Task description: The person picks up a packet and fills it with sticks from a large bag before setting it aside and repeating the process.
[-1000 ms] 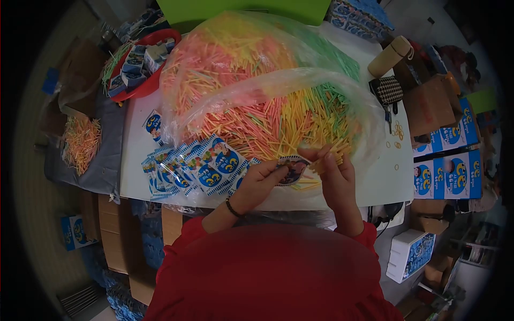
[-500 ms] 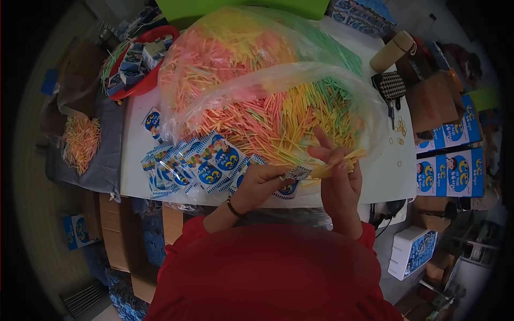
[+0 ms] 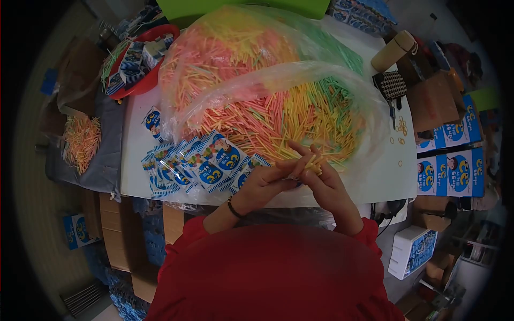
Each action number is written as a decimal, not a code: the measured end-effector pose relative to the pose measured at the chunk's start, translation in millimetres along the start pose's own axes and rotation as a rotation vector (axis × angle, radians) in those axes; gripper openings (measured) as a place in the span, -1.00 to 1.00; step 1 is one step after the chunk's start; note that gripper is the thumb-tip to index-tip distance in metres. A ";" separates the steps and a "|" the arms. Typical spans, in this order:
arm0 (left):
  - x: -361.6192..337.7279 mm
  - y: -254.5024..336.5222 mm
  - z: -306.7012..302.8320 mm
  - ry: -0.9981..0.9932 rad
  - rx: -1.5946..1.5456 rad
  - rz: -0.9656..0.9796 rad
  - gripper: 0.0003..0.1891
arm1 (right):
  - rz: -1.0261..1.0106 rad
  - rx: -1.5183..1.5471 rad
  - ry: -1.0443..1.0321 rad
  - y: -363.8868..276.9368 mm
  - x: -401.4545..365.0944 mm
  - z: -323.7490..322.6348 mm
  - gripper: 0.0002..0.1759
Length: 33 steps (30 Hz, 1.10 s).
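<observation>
Pinched yellow sticks (image 3: 315, 167) in right hand (image 3: 329, 188); curled left hand (image 3: 261, 185) alongside, could not tell its contents; apparently tidied bundle, likely needed even ends.

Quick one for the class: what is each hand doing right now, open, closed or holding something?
Left hand: fingers curled; what it holds, if anything, cannot be told.
Right hand: closed, holding yellow sticks.

Right hand (image 3: 327, 188) holding yellow sticks (image 3: 315, 168), left hand (image 3: 260, 187) alongside, striped packets (image 3: 210, 170)
</observation>
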State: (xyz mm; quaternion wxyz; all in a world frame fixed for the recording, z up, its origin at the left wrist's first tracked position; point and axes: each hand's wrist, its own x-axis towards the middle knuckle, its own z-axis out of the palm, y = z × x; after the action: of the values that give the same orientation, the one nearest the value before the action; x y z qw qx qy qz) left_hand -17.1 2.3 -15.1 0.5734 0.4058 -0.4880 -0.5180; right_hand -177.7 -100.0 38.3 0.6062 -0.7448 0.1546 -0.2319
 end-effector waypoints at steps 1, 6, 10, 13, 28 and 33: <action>1.6 -0.6 0.8 -0.031 -0.087 0.015 -0.62 | 0.012 -0.129 -0.041 4.0 -1.3 -1.3 -0.85; 5.8 -1.5 2.6 -0.003 -0.180 -0.071 -0.63 | -0.010 -0.392 -0.082 -16.0 6.0 -1.0 -0.70; 17.8 3.9 -3.7 -0.001 -0.001 0.012 -0.66 | -0.095 -0.558 0.045 -32.4 11.2 -11.9 -0.51; 29.8 10.5 -5.3 0.071 0.161 0.172 -0.63 | -0.137 -0.611 0.199 -18.4 8.1 -21.3 -0.58; -22.7 51.5 -58.7 0.734 0.488 0.163 -0.62 | 0.068 -0.439 0.456 -8.1 -18.4 -33.8 -0.90; -24.4 79.3 -100.2 0.790 1.512 0.338 -0.59 | 0.150 -0.668 0.179 5.4 -27.6 -32.2 -0.90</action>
State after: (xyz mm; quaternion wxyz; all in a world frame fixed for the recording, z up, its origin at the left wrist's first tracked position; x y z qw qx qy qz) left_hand 97.1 33.0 39.0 0.3468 0.7500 -0.5203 0.2158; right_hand -218.0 -113.8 33.7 0.3285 -0.8653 0.3288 -0.1876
